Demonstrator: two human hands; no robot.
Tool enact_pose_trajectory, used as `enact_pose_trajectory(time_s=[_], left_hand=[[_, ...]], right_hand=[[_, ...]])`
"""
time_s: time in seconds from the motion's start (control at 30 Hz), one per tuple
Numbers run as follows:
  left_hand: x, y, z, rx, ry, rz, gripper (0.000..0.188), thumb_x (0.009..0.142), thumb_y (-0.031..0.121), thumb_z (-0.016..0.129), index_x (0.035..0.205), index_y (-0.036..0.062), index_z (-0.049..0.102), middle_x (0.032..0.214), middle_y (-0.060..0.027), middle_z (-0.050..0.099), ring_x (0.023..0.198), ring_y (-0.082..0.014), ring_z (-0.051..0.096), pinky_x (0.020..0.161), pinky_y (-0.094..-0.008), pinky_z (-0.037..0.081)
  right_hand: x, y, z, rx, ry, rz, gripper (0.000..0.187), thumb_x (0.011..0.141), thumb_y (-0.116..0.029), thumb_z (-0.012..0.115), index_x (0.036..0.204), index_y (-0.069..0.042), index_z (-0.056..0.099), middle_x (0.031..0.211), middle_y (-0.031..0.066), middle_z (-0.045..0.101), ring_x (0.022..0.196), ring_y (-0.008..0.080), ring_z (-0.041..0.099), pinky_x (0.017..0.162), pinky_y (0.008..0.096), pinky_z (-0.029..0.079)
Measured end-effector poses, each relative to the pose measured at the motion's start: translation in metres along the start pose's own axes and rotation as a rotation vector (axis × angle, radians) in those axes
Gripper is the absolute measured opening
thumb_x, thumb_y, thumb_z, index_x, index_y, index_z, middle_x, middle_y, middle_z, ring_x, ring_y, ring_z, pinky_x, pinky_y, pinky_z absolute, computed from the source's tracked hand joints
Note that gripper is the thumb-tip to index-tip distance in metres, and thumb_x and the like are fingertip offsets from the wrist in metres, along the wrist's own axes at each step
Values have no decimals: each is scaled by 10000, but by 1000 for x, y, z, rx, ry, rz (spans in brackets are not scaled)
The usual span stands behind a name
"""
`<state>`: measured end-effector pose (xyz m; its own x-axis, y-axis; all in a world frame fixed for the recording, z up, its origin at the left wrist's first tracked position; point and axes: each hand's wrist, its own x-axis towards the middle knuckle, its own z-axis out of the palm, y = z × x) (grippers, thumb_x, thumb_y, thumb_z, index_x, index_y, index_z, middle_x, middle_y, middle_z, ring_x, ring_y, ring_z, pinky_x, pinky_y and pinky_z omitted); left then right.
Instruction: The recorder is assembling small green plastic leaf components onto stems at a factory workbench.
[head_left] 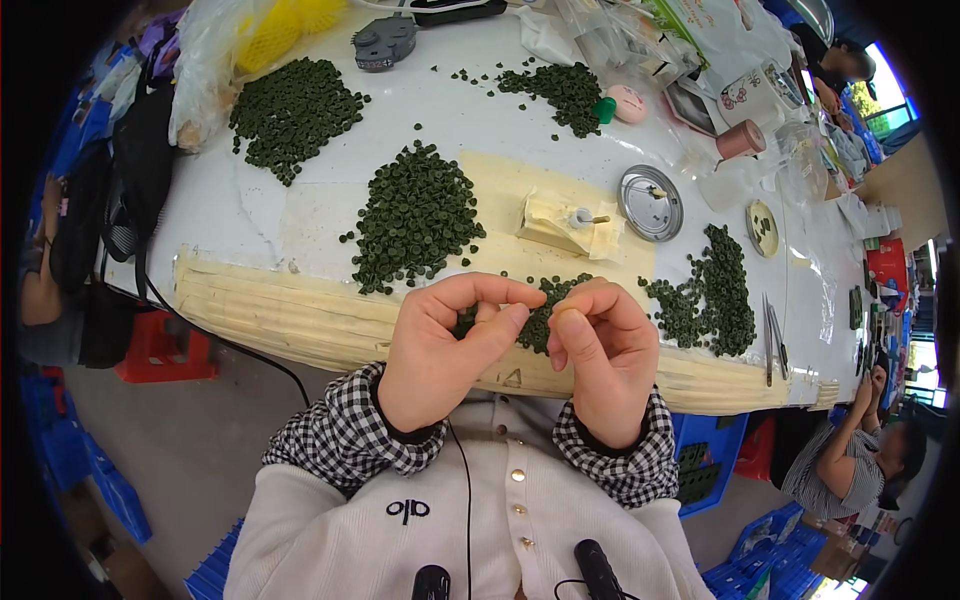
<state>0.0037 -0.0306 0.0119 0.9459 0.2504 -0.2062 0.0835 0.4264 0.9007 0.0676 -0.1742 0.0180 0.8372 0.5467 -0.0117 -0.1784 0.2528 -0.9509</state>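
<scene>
Both hands are raised close together over the front edge of the table. My left hand [432, 348] bends its index finger and thumb toward each other in a pinch. Beside it my right hand [613, 362] is closed, its thumb pressed against the curled index finger. Whatever small thing the fingertips hold is too small to make out. Beneath them lies a small heap of dark green round pieces [533, 331], partly hidden by the hands. A larger heap of the same pieces [418, 215] lies just beyond my left hand. Past my right hand sits a cream taped block [556, 236] with a short peg.
More green heaps lie at the far left [295, 112], far middle [565, 97] and right [722, 296]. A round metal tin [637, 219] and tweezers [769, 342] rest on the right. A grey counter-like device [384, 44] stands at the back. Two people are off to the right.
</scene>
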Motion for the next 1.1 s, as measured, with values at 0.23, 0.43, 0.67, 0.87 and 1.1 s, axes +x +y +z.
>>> enact_pose_trajectory(time_s=[0.23,0.43,0.67,0.87,1.1], left_hand=[[5,14,-16,-639,28,-255,193,955,104,400,1091,11,502,716,16,428,534,-48,322,481,-182,284],[5,16,-19,-694,43,-252,216,961,101,391,1138,13,480,834,-25,510,563,-36,340,492,-181,296],[4,10,-29,-728,-81,-232,231,972,174,424,1083,2,530,831,-21,559,560,-31,340,504,-183,299],[7,12,-18,-655,-50,-272,248,981,182,408,1096,-2,527,832,-3,509,564,-34,318,491,-176,294],[8,8,-22,-606,-61,-268,246,961,140,463,1123,-26,543,806,4,536,574,-25,333,500,-165,303]], right_hand=[[4,-14,-8,-628,-115,-188,73,805,-36,646,815,-26,574,764,31,549,671,126,502,625,240,420],[10,-5,-7,-1176,-262,-432,127,684,-58,698,766,-59,601,734,62,517,729,246,490,647,330,422],[11,2,1,-1324,-285,-517,146,675,-64,677,777,-64,573,740,58,478,741,233,473,661,327,414],[14,4,-3,-1313,-194,-567,141,690,-51,642,799,-42,554,738,74,484,714,242,476,637,335,420],[12,4,-9,-1267,-213,-637,189,701,8,594,890,-2,583,803,95,560,734,250,514,650,326,453]])
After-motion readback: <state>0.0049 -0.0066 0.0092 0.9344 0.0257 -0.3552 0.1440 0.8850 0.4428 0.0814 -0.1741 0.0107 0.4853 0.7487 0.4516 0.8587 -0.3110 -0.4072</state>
